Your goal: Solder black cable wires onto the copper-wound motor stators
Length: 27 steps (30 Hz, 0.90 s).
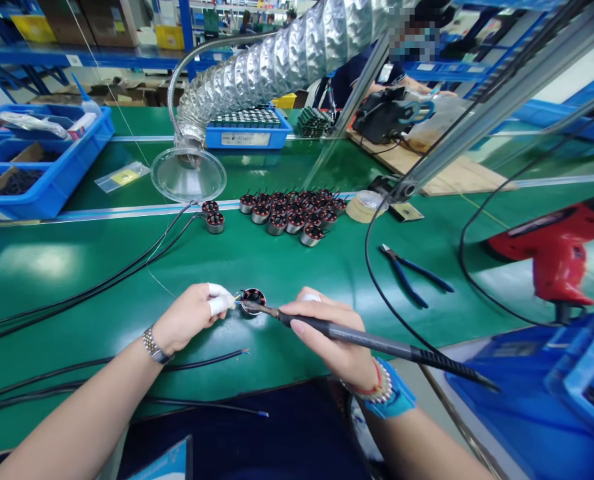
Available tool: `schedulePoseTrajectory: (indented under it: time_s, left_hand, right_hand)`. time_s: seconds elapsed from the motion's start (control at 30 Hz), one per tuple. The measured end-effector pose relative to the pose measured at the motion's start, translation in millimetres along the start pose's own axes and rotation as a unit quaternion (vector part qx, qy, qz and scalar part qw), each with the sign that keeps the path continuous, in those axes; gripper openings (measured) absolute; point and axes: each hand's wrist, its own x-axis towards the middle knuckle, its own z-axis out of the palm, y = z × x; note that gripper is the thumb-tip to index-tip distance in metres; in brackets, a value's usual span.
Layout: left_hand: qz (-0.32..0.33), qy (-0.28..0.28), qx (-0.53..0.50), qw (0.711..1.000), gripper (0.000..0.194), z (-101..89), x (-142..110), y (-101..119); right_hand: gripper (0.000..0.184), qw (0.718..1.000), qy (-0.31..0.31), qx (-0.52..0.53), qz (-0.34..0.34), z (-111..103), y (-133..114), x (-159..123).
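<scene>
My left hand [199,310], white covers on its fingertips, pinches thin wires [237,298] at the left rim of a small motor stator [253,300]. A fine silvery strand [159,281] runs down to this hand. The fingers hide how the wires and strand lie between them. My right hand [331,330] is closed round the dark handle of a soldering iron [347,335]. The iron's tip reaches the stator, close to the wires; whether it touches them I cannot tell. The stator sits on the green bench top [287,280], with copper windings inside its metal ring.
Several stators [294,217] stand grouped behind, and two with black cables [215,223] stand left. A fume hose funnel [189,177] hangs above. Right lie pliers [411,273], tape [365,207] and a red power tool [557,247]. Loose cables [207,363] lie in front. A co-worker [357,80] is across.
</scene>
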Motion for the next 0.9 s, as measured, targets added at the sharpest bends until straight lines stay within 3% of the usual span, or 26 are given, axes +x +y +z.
schedulePoseTrajectory:
  time_s: [0.9]
  left_hand:
    - [0.005, 0.001, 0.006, 1.000, 0.024, -0.3, 0.1, -2.0]
  right_hand:
    - [0.019, 0.999, 0.003, 0.032, 0.014, 1.5, 1.2, -1.3]
